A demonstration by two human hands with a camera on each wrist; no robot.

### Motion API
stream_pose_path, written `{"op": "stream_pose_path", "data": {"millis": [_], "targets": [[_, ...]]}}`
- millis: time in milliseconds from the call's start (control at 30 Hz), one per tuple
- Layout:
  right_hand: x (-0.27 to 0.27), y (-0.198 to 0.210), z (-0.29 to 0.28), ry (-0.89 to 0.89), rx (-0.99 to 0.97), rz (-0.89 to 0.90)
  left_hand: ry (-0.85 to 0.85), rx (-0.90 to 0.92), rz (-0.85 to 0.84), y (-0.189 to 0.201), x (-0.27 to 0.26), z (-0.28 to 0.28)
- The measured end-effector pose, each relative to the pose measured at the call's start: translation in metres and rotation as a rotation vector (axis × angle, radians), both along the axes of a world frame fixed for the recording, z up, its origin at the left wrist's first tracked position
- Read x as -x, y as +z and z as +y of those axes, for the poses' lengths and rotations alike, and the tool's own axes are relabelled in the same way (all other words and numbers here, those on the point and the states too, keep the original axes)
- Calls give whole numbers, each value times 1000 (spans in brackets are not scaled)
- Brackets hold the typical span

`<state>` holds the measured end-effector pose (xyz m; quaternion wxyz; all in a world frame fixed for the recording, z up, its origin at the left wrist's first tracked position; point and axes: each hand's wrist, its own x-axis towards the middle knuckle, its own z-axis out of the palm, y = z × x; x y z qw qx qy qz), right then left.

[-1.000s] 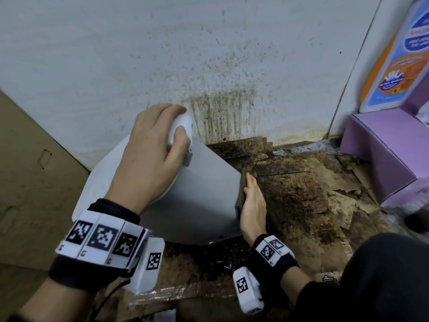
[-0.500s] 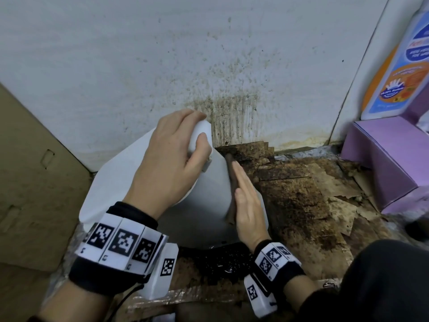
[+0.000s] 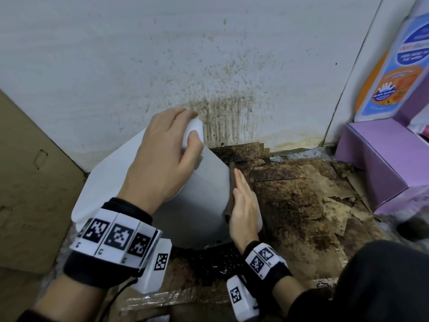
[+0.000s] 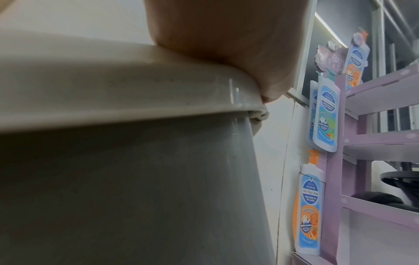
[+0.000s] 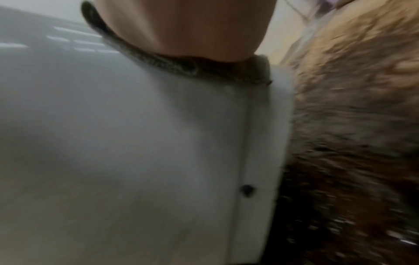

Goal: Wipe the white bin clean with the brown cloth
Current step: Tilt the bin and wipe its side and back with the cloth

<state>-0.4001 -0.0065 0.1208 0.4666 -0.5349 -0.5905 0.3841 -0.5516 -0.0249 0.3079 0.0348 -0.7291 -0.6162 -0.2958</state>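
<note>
2 hands (image 3: pixel 245 205) | smooth white bin (image 3: pixel 204 205) | flat R palm on brown cloth (image 3: pixel 231 194)

Left hand (image 3: pixel 160 159): bare, no glove. Left wrist: black fabric cuff (image 3: pixel 104 259) under a curved white band of flat panels (image 3: pixel 116 235), each printed with a black-and-white square fiducial marker and a small digit below. White rounded plastic camera pod (image 3: pixel 155 268) with one marker; thin black cable (image 3: pixel 116 298) beneath.

Right hand (image 3: pixel 243 205): bare. Right wrist: matching black cuff (image 3: pixel 276 273), white marker panels (image 3: pixel 262 259), white pod (image 3: pixel 239 298) bearing one marker.

Lower right: dark, plain garment (image 3: pixel 371 287).
</note>
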Motion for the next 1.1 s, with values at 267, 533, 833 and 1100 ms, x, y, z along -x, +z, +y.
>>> {"op": "stream_pose_path", "data": {"millis": [267,533,833,1100], "targets": [[35,93,-10,249,-158,124,-23,-6,-7,-2,-6,-1],[-14,16,15,248,-11,14,1,0,-38,-1,11,-7],[-43,-24,20,111,311,6,-6,12,-46,-2,0,-7],[7,49,12,170,141,92,-15,6,-4,-2,-4,-5]]}}
